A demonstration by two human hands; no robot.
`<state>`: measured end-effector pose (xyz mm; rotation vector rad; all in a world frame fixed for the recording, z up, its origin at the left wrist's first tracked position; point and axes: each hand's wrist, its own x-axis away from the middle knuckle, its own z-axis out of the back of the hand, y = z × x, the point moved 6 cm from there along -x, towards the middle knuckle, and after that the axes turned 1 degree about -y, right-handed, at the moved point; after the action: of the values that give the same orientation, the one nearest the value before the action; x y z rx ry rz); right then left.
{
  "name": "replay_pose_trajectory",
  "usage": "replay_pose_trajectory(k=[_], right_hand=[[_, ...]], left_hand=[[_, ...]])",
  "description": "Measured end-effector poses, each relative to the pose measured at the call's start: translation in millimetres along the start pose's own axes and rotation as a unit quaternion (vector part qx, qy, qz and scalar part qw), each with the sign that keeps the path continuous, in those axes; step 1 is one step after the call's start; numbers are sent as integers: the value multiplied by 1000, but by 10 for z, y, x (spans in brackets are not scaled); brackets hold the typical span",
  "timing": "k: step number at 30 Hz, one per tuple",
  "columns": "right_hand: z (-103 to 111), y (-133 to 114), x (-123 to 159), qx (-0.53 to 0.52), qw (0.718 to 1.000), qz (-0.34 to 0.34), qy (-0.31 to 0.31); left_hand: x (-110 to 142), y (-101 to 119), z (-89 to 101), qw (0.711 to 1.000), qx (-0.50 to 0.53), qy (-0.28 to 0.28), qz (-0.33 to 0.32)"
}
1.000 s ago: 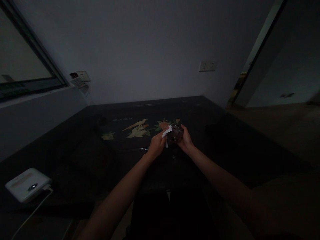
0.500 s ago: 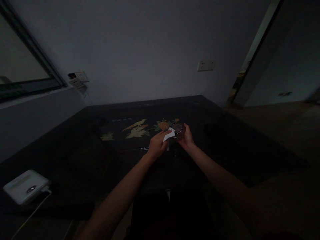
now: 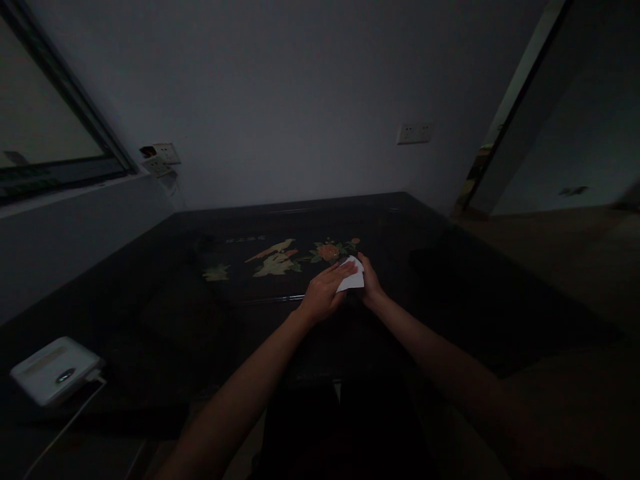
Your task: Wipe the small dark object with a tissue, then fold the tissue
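Observation:
The room is dim. My left hand (image 3: 324, 295) presses a white tissue (image 3: 352, 280) against a small glass object that the tissue and my fingers now hide. My right hand (image 3: 369, 283) is curled round the far side of that same object and touches the tissue. Both hands are held together just above a dark table (image 3: 450, 287), in front of a painted bird-and-flower panel (image 3: 280, 257).
A white device (image 3: 53, 368) with a cable lies at the table's left front corner. Wall sockets (image 3: 159, 159) are at the back left, another socket plate (image 3: 414, 133) on the far wall. A window is at left, a doorway at right.
The tissue has moved from the left of the glass object to over it, so the glass no longer shows. Both hands dropped slightly and closed in.

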<state>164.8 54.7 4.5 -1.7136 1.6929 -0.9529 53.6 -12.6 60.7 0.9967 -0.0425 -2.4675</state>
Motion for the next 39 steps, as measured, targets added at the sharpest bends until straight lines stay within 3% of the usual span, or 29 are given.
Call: replay_pose_trajectory(k=[5,12,22,39], right_hand=[[7,52,21,-4,999,33,12],[-19,75,34,31,999,32,3],[-73,67,91,21,999,-35,-17],[-29,-76,88,-19,998,-51,14]], left_hand=[[-30,-24,-20,999,7,-15,27],[-35,-119,3,995,53,14,82],[74,-372,30,980,43,55,189],[55,-305,85,985,-35,34,168]])
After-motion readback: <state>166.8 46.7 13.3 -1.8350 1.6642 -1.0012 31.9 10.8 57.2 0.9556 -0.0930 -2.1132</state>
